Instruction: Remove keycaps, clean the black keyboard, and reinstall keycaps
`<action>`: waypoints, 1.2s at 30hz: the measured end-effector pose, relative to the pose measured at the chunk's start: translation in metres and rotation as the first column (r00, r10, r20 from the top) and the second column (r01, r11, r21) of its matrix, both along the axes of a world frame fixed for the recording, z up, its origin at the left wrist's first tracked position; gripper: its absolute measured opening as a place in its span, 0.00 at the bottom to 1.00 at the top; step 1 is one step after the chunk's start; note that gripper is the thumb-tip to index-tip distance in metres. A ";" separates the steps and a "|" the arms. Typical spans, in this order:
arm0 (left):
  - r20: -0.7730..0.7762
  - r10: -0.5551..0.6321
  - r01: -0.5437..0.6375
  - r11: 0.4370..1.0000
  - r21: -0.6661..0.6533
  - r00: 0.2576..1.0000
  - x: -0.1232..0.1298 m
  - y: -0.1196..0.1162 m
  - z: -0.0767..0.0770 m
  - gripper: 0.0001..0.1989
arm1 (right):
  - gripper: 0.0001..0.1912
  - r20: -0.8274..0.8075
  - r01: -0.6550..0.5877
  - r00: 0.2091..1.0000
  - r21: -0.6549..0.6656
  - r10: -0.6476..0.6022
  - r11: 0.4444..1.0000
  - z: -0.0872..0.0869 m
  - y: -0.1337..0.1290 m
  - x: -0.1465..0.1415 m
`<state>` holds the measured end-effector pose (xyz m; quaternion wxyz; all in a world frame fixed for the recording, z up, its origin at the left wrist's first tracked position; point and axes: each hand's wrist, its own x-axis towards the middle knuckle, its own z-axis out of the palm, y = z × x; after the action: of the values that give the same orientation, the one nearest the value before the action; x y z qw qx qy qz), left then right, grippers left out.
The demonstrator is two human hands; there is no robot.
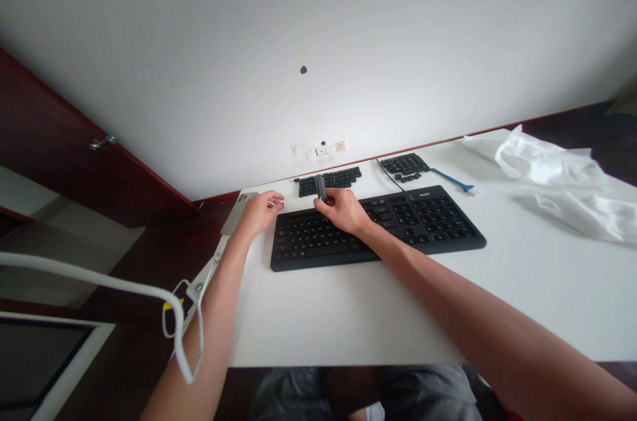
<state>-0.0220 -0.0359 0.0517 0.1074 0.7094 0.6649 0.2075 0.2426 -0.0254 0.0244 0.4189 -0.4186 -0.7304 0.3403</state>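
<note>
My right hand (343, 210) is closed round a slim dark grey handheld tool (321, 188), held upright above the keyboard's back edge; its exact kind is unclear. Below it lies a black keyboard (423, 248), whose key positions look stripped of their keycaps, with small pale spots showing. Just off the keyboard's back left corner, my left hand (261, 212) hovers with bent fingers apart from the thumb, and I see nothing in it. Behind the keyboard, loose black keycaps (351, 175) lie in rows, partly hidden by the tool. A second group of keycaps (405, 163) sits farther right.
A blue stick-like tool (450, 178) lies right of the keycaps. Crumpled white plastic (542, 162) covers the table's right side. A black cable (391, 175) runs back from the keyboard. White cables (169, 298) hang at the left edge. Wall sockets (331, 148) are behind the white table (348, 315).
</note>
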 end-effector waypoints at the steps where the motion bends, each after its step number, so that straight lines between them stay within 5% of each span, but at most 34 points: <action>1: 0.030 -0.034 0.034 0.999 -0.015 0.999 -0.004 -0.006 0.003 0.11 | 0.20 0.002 0.001 1.000 0.003 -0.001 1.000 0.000 0.000 0.000; 6: 0.207 -0.100 0.122 0.988 -0.098 0.973 -0.018 -0.034 0.009 0.16 | 0.20 0.009 0.006 1.000 -0.002 -0.006 1.000 0.001 -0.001 0.000; 13: 0.328 -0.087 0.145 0.977 -0.156 0.941 -0.014 -0.044 -0.005 0.17 | 0.20 0.023 0.008 1.000 -0.010 -0.008 1.000 0.002 -0.002 0.000; 36: 0.243 -0.062 0.091 0.989 -0.112 0.968 -0.014 -0.047 -0.008 0.10 | 0.18 0.053 0.012 0.999 0.028 -0.014 1.000 0.003 -0.003 -0.001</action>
<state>-0.0364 -0.0825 0.0436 0.2377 0.6967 0.6307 0.2458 0.2419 -0.0282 0.0278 0.4075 -0.4263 -0.7431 0.3163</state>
